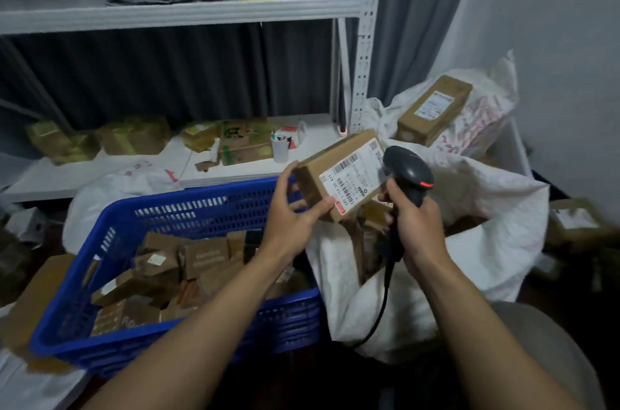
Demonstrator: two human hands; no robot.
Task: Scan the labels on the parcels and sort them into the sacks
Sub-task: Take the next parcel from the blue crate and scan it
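While working over the big white sack [486, 241] gaping at the right, treat its mouth as a likely drop point, but choose only after the scan result. Note a 2nd sack [483, 121] behind, topped by 1 labelled box [432, 110], and a 3rd sack [100, 188] on the left beyond the blue basket [188, 205]. Leave the basket alone for now: packed with small brown parcels [161, 272] awaiting later turns.

Hold the parcel [322, 174] raised between basket and white sack, tilted, label side up and facing the head camera. Left hand [292, 218]: pinching the near left corner of the parcel, thumb flat on the top face just beside the label, fingers curled round the far edge. Firm pinch, but slide the thumb no further right, to avoid covering print. Right hand [414, 225]: clenched round the handle of the black scanner [407, 174], head just beside the right end of the parcel, red lamp glowing on its back. Judged rather close for a clean read, so ease the scanner back a little and tip the parcel's top face toward its window. Mind the cable [385, 295] hanging below the right wrist; steer clear of the sack's rim during the drop.

Aim across the white label [355, 178], square to the window, and sweep the long barcode [345, 165] along its upper edge rather than the smaller codes lower down. Freeze both hands until confirmation, then release over the matching sack.
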